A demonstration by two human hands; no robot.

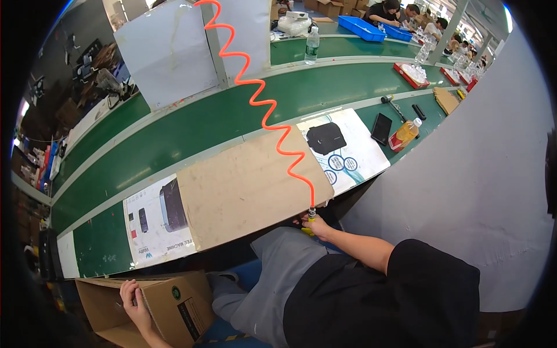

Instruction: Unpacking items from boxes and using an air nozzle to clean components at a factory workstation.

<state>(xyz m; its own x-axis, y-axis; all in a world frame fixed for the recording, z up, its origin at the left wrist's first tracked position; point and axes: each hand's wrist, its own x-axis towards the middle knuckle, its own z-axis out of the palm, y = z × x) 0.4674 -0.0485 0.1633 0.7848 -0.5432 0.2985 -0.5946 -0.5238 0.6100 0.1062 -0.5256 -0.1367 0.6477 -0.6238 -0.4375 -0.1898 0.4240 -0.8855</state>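
Observation:
My right hand (315, 226) is closed around a yellow-handled air blow gun (311, 216) at the bench's near edge. An orange coiled air hose (272, 103) runs from the gun's metal fitting up past the top of the view. Low on the left, my left hand (134, 304) lies against the open edge of a brown cardboard box (188, 307), its fingers stretched and the thumb apart. The box stands below the bench beside my legs. In front of me a plain cardboard sheet (249, 180) lies between a printed white carton panel (159, 217) and another printed panel (346, 148).
A green conveyor belt (174, 142) curves behind the bench. At right lie a black phone (381, 129), a juice bottle (405, 135) and a hammer (394, 107). A water bottle (312, 46) stands farther back. A grey partition (458, 191) rises to my right. Several people work at the far right.

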